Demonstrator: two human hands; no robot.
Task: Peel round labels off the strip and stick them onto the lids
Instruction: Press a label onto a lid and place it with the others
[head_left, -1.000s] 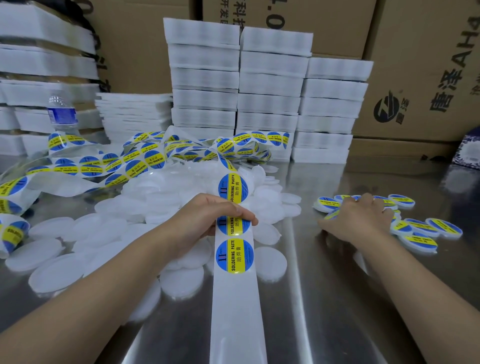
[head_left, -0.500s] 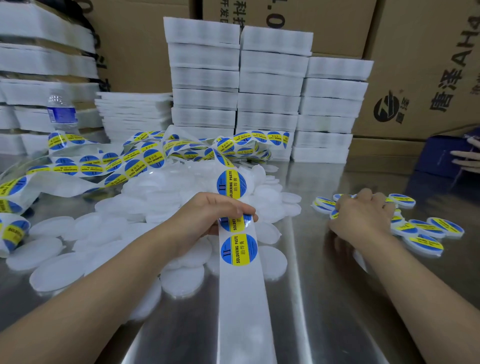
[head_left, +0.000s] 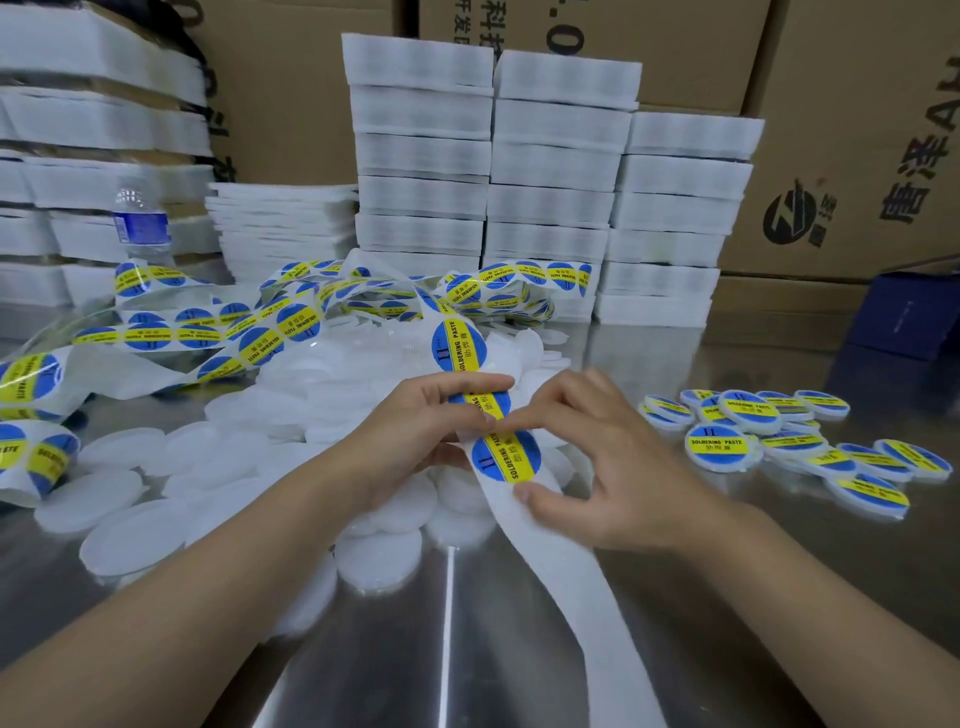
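Trailing toward the viewer over the steel table (head_left: 727, 623), the strip (head_left: 571, 571) is bare white liner on its near stretch, which suggests those labels are already used. Just above that bare part sits the next round label (head_left: 506, 457), blue with a yellow band reading SOLDERING PASTE. The right hand (head_left: 608, 467) pinches at it, thumb against its lower edge and index fingertip at its upper edge, likely to work an edge loose. Whether any edge is lifted I cannot tell. The left hand (head_left: 415, 431) grips the strip just beyond, fingers curled over the following label, probably to hold the liner taut against the peel.

Under and left of the 2 hands lies a heap of bare white lids (head_left: 130, 530), close by for sticking. To the right, well apart from that heap, labelled lids (head_left: 724, 449) are gathered, so finished and unfinished do not mix. Farther back the strip loops in a tangle (head_left: 291, 322), near a water bottle (head_left: 140, 223). Behind stand 3 tall stacks of white packs (head_left: 550, 182) and cardboard cartons (head_left: 857, 130).
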